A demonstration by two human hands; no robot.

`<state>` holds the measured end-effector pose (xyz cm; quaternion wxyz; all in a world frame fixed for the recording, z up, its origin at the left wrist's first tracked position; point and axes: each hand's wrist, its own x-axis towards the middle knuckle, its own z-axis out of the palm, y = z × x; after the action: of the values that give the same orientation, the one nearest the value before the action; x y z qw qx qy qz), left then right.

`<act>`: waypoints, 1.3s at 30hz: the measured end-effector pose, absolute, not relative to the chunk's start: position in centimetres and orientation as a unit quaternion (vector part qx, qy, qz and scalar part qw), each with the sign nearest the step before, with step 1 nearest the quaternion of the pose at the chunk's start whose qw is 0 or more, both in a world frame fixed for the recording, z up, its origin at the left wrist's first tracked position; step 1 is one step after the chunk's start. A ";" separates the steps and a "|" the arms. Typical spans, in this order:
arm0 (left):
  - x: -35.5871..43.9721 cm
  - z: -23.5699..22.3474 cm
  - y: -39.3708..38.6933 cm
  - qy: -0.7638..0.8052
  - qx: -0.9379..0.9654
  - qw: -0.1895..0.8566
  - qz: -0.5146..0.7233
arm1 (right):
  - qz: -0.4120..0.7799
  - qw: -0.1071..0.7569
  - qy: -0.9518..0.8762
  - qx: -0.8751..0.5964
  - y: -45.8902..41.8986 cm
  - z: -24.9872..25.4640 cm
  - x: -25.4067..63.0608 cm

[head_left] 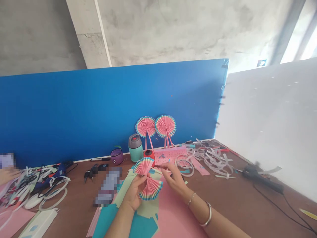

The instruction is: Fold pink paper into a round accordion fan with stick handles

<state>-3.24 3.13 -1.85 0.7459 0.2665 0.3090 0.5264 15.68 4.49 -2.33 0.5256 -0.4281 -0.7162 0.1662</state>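
Observation:
A pleated paper fan (151,188), pink with blue and pale-yellow edging, is pinched at its narrow middle by my left hand (135,191). Its folds spread into an upper and a lower part. To the right, my right hand (174,180) hovers above the paper with fingers bent together; whatever they grip, if anything, is too small to make out. Under both hands lie pink paper (177,211), teal paper (141,226) and pale-green paper (148,208). Two finished-looking round pink fans, a left one (145,127) and a right one (165,126), lean on the blue partition.
Behind my hands stand a teal flask (135,148), a purple cup (116,156) and a red container (149,155). Tangled white strips (218,160) lie right, near a black corded tool (262,180). Another person's hand (8,175) shows at far left beside clutter.

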 end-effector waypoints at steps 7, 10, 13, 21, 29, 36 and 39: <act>-2.9 -1.4 3.3 0.351 0.317 0.693 0.544 | 0.398 0.488 -0.676 -0.383 3.8 -1.5 15.1; -3.0 -1.5 3.6 0.366 0.307 0.675 0.563 | 0.386 0.472 -0.695 -0.380 3.9 -1.5 15.3; -3.1 -1.8 3.8 0.374 0.321 0.659 0.568 | 0.320 0.444 -0.736 -0.398 3.9 -1.7 15.3; -3.1 -1.0 3.3 0.416 0.419 0.632 0.502 | 0.093 0.421 -0.832 -0.349 4.5 -2.8 15.5; -3.3 -1.2 3.5 0.481 0.477 0.596 0.430 | -0.084 0.423 -0.837 -0.337 4.6 -1.9 15.8; -3.5 -0.9 3.5 0.489 0.491 0.591 0.413 | -0.109 0.407 -0.843 -0.335 4.2 -1.9 15.6; -3.6 -1.0 3.6 0.485 0.490 0.592 0.417 | -0.094 0.389 -0.854 -0.333 4.1 -1.9 15.6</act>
<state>-3.60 3.56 -1.03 0.5923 0.4900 0.4850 0.4169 15.63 4.13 -1.86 0.3887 -0.3331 -0.8539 -0.0939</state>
